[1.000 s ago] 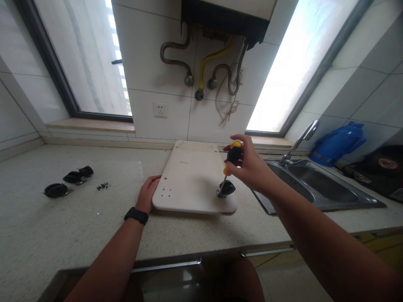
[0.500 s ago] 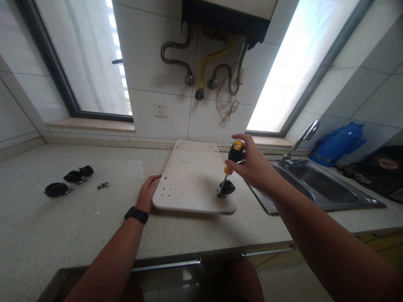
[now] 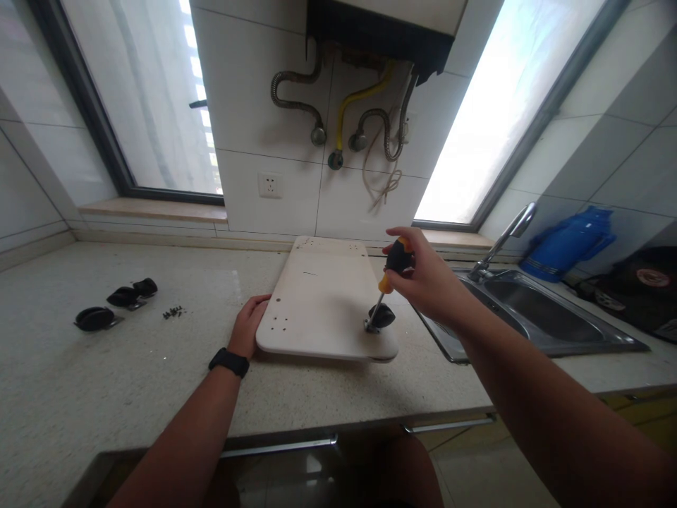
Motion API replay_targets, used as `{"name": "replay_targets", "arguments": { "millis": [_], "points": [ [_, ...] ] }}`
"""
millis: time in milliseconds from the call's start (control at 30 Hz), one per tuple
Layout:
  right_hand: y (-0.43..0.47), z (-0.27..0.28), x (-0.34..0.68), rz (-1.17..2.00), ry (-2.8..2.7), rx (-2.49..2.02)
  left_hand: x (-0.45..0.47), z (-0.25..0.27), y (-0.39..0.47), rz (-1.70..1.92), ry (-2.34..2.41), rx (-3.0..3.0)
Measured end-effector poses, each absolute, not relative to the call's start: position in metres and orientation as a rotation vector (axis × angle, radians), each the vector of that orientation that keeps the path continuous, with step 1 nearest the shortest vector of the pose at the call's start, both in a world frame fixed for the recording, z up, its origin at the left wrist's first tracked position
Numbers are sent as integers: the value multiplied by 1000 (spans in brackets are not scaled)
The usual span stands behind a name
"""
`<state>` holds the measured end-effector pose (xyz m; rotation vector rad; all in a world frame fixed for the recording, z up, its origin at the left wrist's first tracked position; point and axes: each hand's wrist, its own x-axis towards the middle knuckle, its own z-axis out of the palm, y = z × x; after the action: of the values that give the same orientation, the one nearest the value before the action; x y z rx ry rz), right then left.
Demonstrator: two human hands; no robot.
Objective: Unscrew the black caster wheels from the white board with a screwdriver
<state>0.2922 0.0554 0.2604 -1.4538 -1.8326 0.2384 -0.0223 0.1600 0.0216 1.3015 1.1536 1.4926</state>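
A white board (image 3: 317, 296) with rounded corners and small drilled holes lies on the counter. At its left edge is my left hand (image 3: 249, 326), fingers closed around the edge and partly hidden. My right hand (image 3: 423, 271) grips a black and yellow screwdriver (image 3: 399, 255), tilted with its shaft pointing down. The screwdriver's tip meets the metal plate of a black caster wheel (image 3: 381, 316) at the board's near right corner; the screw head itself is too small to make out.
On the counter (image 3: 201, 381) to the left lie three more casters (image 3: 95, 319) and a small pile of screws (image 3: 173, 312). To the right are a steel sink (image 3: 544, 310), a faucet (image 3: 508, 236) and a blue thermos (image 3: 571, 243). Hoses (image 3: 364, 92) hang above.
My right hand has shifted its hold on the screwdriver handle, turning it slightly. The board, the caster and my left hand stay in place.
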Motion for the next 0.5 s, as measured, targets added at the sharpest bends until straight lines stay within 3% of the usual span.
{"name": "replay_targets", "arguments": {
  "millis": [267, 500],
  "points": [
    [49, 262, 295, 259, -1758, -1438, -22, 21, 160, 1495, 1161, 1304],
    [41, 235, 317, 414, -1370, -1249, -22, 26, 158, 1505, 1159, 1347]
  ]
}}
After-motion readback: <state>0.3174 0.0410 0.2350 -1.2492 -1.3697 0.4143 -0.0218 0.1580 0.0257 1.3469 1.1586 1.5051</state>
